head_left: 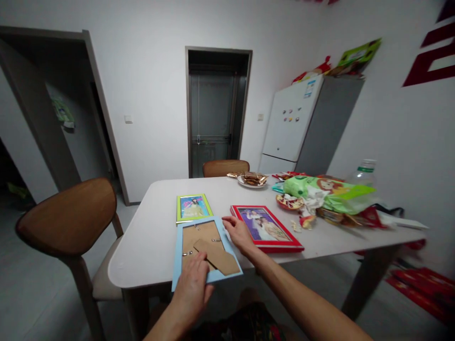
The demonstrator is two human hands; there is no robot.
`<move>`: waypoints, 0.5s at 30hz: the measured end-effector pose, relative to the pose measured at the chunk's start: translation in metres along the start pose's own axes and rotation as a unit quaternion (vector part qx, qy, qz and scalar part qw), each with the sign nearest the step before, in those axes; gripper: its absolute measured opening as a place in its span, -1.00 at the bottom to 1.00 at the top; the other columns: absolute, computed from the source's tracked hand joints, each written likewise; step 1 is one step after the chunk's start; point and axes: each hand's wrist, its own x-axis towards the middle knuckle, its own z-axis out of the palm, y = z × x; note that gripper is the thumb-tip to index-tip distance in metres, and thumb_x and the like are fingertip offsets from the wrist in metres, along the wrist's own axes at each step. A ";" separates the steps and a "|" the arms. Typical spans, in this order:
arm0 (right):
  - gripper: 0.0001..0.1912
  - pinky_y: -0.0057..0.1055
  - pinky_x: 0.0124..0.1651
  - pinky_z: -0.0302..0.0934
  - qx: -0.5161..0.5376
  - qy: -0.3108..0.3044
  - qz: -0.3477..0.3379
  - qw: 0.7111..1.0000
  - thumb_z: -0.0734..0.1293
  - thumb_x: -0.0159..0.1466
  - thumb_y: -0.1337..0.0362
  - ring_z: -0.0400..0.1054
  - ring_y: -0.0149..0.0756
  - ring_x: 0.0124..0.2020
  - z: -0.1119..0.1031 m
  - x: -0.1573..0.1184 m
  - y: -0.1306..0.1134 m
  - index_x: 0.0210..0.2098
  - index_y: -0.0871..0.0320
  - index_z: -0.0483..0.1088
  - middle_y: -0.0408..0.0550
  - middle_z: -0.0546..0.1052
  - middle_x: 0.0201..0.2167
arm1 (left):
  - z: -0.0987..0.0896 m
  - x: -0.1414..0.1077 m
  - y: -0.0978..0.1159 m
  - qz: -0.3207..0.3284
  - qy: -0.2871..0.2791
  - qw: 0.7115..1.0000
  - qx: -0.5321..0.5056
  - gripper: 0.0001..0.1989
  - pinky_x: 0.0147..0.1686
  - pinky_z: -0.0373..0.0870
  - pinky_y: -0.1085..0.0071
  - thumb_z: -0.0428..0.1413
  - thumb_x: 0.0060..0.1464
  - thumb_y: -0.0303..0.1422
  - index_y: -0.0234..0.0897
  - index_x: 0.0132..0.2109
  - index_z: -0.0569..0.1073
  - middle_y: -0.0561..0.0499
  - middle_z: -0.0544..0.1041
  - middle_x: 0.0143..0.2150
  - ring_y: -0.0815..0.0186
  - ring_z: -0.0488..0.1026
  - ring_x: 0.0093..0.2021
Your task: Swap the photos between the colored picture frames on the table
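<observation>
A light blue picture frame (177, 258) lies face down at the table's front edge, its brown backing board (201, 234), metal clips and stand leg facing up. My left hand (194, 279) rests on the lower left of the backing, fingers slightly bent over the stand leg. At the frame's upper right edge is my right hand (239, 232), its thumb and fingers close together; whether they pinch the edge is unclear. Behind the blue frame lies a green picture frame (194, 207), picture up. A red picture frame (268, 227) lies to the right, beside my right hand.
On the white table (142, 241) are a plate (251, 183) of wrapped snacks, a pomegranate piece (289, 202), a green package (330, 192) and a plastic bottle (364, 174). One wooden chair (71, 218) stands left, another (226, 167) behind the table.
</observation>
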 end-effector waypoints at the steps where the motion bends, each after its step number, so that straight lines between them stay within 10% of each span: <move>1: -0.69 -0.46 -0.37 0.19 0.068 0.020 0.034 0.997 0.13 0.12 0.21 0.34 -0.37 -0.37 -0.007 -0.006 0.002 -0.24 0.22 0.34 -0.01 0.46 -0.34 | -0.008 0.002 0.003 -0.002 0.039 0.998 -0.045 -0.72 0.04 0.10 0.12 0.03 -0.20 -0.56 -0.29 -0.24 0.32 -0.18 0.29 0.05 0.11 0.18 0.09; 5: -0.68 -0.48 -0.55 0.17 0.310 -0.066 0.195 0.928 0.18 0.10 0.12 0.31 -0.43 -0.56 -0.003 -0.045 0.000 -0.23 0.19 0.27 -0.02 0.45 -0.40 | -0.032 0.020 0.031 -0.050 0.194 0.937 -0.285 -0.83 -0.10 0.27 0.23 0.00 -0.05 -0.34 -0.26 -0.24 0.27 -0.08 0.42 -0.15 0.18 0.34 -0.07; 9: -0.65 -0.41 -0.50 0.22 0.476 -0.161 0.233 0.832 0.17 0.11 0.03 0.34 -0.38 -0.53 0.016 -0.069 -0.013 -0.27 0.17 0.28 -0.06 0.46 -0.47 | -0.028 0.045 0.065 -0.063 0.227 0.848 -0.476 -0.70 -0.23 0.36 0.31 0.02 -0.06 -0.21 -0.28 -0.20 0.23 -0.02 0.46 -0.27 0.26 0.43 -0.25; 12: -0.75 -0.44 -0.42 0.25 0.486 -0.057 0.180 0.853 0.20 0.10 0.14 0.36 -0.39 -0.48 -0.010 -0.056 -0.010 -0.31 0.17 0.30 -0.10 0.48 -0.47 | -0.021 0.064 0.075 -0.020 0.239 0.828 -0.507 -0.60 -0.18 0.34 0.34 0.10 -0.14 -0.27 -0.26 -0.13 0.19 -0.03 0.44 -0.18 0.27 0.41 -0.18; 15: -0.78 -0.46 -0.42 0.25 0.323 0.008 0.151 0.934 0.19 0.11 0.22 0.37 -0.37 -0.48 -0.067 -0.026 0.009 -0.32 0.21 0.34 -0.09 0.49 -0.48 | -0.010 0.084 0.073 -0.029 0.232 0.838 -0.493 -0.49 -0.10 0.30 0.33 0.11 -0.14 -0.35 -0.25 -0.01 0.14 -0.06 0.41 -0.09 0.28 0.39 -0.12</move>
